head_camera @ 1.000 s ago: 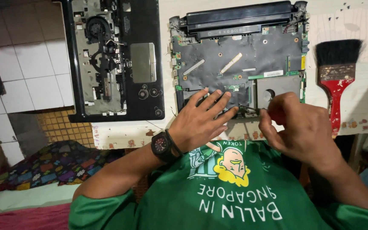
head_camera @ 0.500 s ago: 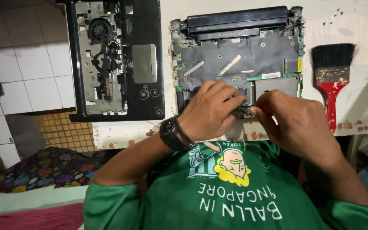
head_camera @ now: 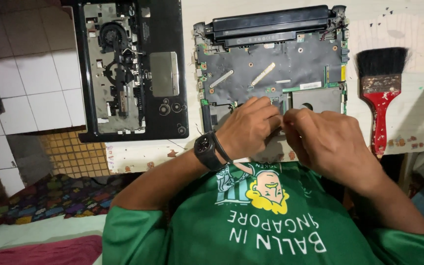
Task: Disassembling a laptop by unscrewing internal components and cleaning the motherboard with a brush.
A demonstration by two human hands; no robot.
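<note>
Both hands meet over an opened laptop at the table's near edge

The left hand (head_camera: 249, 128) and right hand (head_camera: 327, 142) curl narrow, fingertips together on the laptop chassis (head_camera: 271, 73); anything pinched is hidden. A red-handled brush (head_camera: 381, 93) lies near the right edge, a black laptop cover (head_camera: 133, 68) at the left

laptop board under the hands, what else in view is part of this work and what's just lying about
In use:
- opened laptop base with its dark board
- left hand, fingers on the board's near edge
- right hand, fingertips meeting the left's there

Lying about:
- black laptop casing with fan, off to the left, untouched
- red-handled paintbrush, to the right, untouched
</note>
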